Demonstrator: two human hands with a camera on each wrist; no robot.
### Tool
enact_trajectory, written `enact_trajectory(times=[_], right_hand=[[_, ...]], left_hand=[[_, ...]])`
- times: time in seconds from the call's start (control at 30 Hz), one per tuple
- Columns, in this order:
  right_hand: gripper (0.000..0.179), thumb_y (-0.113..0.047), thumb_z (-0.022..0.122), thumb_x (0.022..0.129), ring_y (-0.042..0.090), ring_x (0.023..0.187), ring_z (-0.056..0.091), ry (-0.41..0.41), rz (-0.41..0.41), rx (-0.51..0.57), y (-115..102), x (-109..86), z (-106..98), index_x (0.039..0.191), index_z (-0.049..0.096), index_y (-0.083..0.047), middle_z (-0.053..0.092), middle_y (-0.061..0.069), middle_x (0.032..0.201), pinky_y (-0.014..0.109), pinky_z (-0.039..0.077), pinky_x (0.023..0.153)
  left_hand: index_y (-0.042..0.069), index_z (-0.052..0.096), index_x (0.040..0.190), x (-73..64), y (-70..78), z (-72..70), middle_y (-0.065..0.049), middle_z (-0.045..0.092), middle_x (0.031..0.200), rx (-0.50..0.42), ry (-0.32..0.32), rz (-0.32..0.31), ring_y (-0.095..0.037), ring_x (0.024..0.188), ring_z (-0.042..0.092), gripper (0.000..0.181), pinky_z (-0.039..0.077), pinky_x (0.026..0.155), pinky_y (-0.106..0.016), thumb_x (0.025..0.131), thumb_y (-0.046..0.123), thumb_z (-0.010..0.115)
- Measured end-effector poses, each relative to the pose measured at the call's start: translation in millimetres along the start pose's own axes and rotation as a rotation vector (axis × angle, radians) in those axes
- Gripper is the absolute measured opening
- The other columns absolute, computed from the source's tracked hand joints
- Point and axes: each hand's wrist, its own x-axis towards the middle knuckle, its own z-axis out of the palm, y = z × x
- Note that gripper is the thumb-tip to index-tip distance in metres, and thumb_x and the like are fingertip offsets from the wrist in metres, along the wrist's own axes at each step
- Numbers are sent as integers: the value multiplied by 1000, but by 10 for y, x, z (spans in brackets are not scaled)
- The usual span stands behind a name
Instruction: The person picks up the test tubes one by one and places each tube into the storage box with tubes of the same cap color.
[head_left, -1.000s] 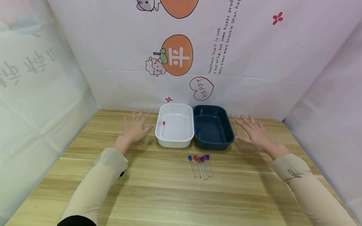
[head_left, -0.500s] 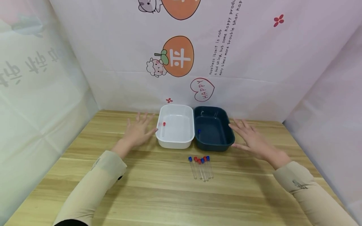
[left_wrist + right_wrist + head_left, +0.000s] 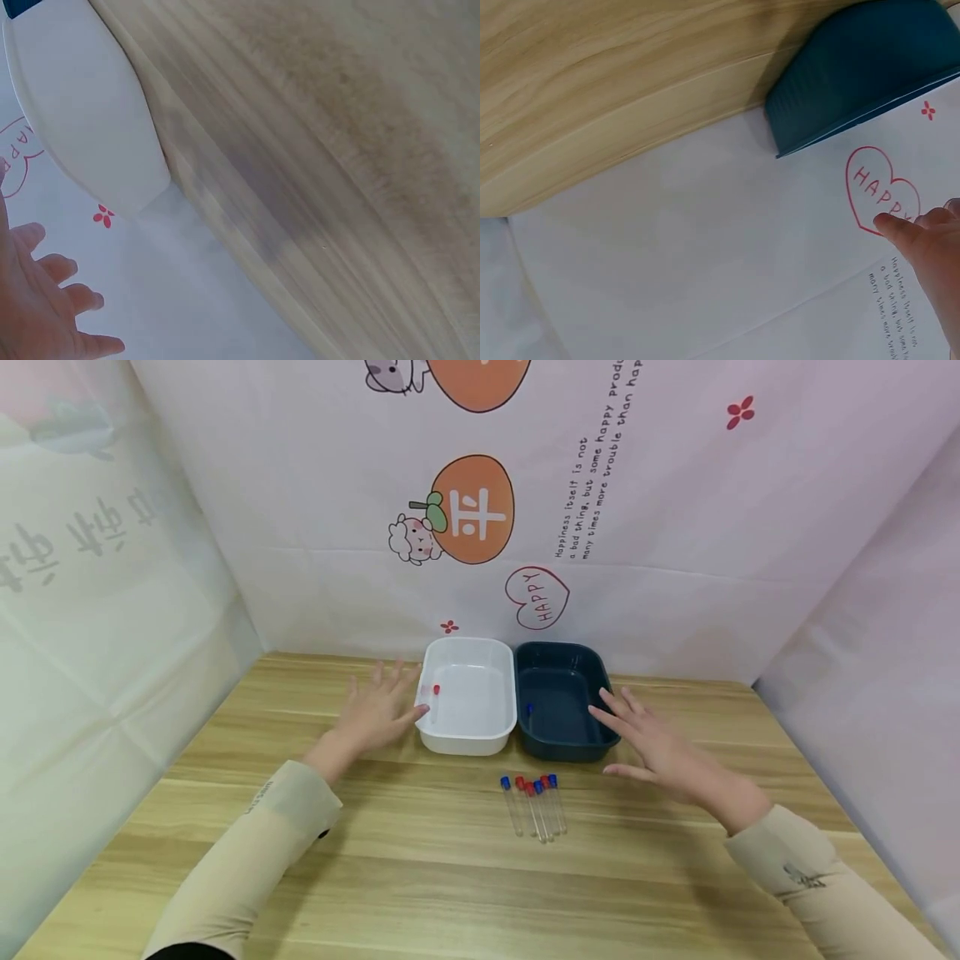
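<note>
Tubes (image 3: 536, 812): six, capped red or blue, bunched on the tabletop (image 3: 420, 881)
White tray (image 3: 480, 697): behind them, a red-capped tube (image 3: 437, 692) inside
Dark tray (image 3: 566, 697): adjoining it, a blue-capped tube (image 3: 530, 710) inside
Left hand (image 3: 375, 714): fingers spread, thumb overlapping the white tray's rim; contact unclear
Right hand (image 3: 660, 747): fingers spread, fingertips overlapping the dark tray

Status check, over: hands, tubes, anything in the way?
Left hand open, empty, near white bin; right hand open, empty, near dark bin. Six capped tubes on table before bins. Tubes bunched close, may hinder picking.
</note>
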Motion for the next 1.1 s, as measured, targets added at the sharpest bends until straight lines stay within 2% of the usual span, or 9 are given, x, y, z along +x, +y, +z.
enact_trajectory(times=[0.17,0.33,0.47,0.63,0.87,1.1], right_hand=[[82,-45,66,99,51,151,9,-18,-13,30,-111,-26,18,164,25,-17,13,17,170,75,20,111],[81,-47,64,99,48,152,11,-15,-42,38,-202,-43,48,164,27,-17,13,13,170,75,25,109],[80,-44,67,98,47,153,12,-11,-58,48,-247,-52,85,163,29,-15,14,11,171,76,24,108],[82,-33,75,94,46,152,15,-16,-76,58,-298,-64,141,161,33,-10,16,10,170,74,25,109],[77,-40,70,96,46,147,30,-6,-139,75,-397,-62,195,158,38,-9,27,14,167,67,33,110],[77,-29,78,92,43,143,39,-22,-178,85,-448,-47,273,156,41,-7,33,14,164,63,40,107]], left_hand=[[19,22,165,-13,47,11,-14,9,170,-8,-4,22,-49,153,5,76,4,114,-75,104,57,46],[17,23,165,-18,92,26,-15,11,170,-4,-8,25,-48,153,7,75,8,114,-75,105,55,47],[16,22,165,-9,125,52,-17,14,169,3,-14,14,-50,152,11,77,10,113,-76,105,57,46],[16,18,166,0,159,95,-17,14,170,6,-35,-18,-48,153,8,79,9,115,-74,105,59,44],[12,15,166,10,174,141,-19,13,169,-11,-64,-38,-48,153,7,82,10,114,-75,105,60,42],[11,13,166,14,203,147,-16,10,170,-26,-86,-49,-46,154,7,85,10,115,-73,104,60,43]])
